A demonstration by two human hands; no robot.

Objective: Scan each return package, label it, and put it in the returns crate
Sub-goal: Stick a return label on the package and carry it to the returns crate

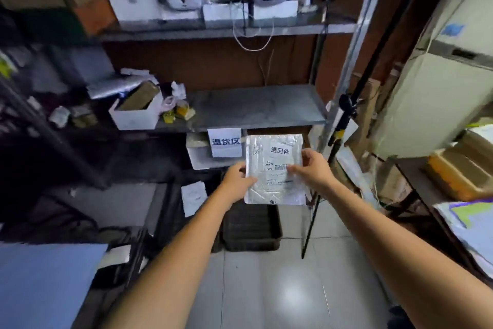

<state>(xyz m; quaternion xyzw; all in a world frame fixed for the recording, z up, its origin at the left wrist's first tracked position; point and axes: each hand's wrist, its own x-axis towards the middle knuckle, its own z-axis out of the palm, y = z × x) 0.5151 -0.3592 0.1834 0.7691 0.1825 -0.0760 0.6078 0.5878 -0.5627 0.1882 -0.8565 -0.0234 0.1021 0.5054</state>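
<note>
**Two hands hold up a package**

From the head camera, the left hand (236, 176) pinches the left edge of the silver package (274, 184). The right hand (313, 168) pinches its right edge. The package is up in the air, over the dark crate (252, 230) on the floor, near a white sign (225, 142).

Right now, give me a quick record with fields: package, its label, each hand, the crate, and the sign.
package: silvery mailer, held up in the air, printed side to the camera
return label: white sticker reading 退回件, on the package's upper part
left hand: grips the package's left edge
right hand: grips the right edge, thumb on the front
crate: dark, on the floor below the package; package not yet in it
sign: reads 退货区, on the shelf edge, left of the package
</note>
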